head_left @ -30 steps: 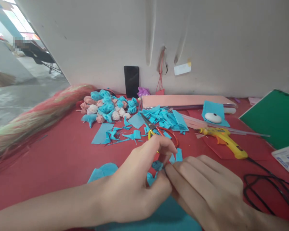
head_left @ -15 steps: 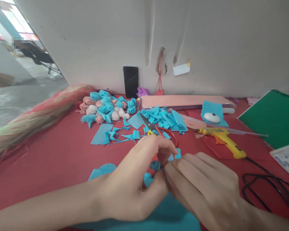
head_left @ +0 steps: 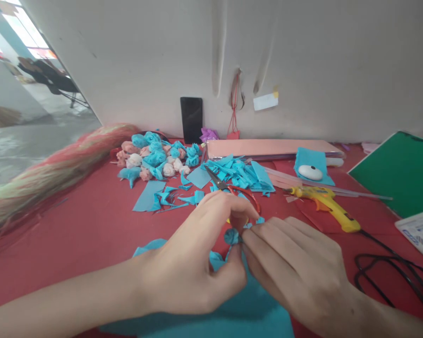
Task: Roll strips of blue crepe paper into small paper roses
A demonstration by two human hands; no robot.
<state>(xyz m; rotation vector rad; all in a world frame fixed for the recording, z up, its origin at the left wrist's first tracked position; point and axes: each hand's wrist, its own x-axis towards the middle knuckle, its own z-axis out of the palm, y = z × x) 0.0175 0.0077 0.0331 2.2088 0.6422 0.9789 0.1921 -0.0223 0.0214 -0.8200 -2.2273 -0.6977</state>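
A small rolled blue crepe paper flower (head_left: 231,236) sits between my two hands. My left hand (head_left: 206,256) curls round it, with thumb and fingers pinching at its base. From the other side my right hand (head_left: 296,265) presses its closed fingers against the same flower, knuckles up. My fingers hide the flower's lower part. Beneath both hands lies a larger sheet of blue crepe paper (head_left: 246,314). Just past my left hand are scissors (head_left: 245,193) with red and yellow handles, partly covered by that hand.
Finished blue, pink and white paper flowers (head_left: 155,157) are heaped at the back left. Blue paper scraps (head_left: 236,172) lie beside them. A yellow glue gun (head_left: 329,206) with a black cord (head_left: 380,256) rests to the right. A phone (head_left: 191,119) leans on the wall.
Both hands have shifted up slightly with the flower, which is turned a little and shows more of its coiled top. The things on the table have stayed in place.
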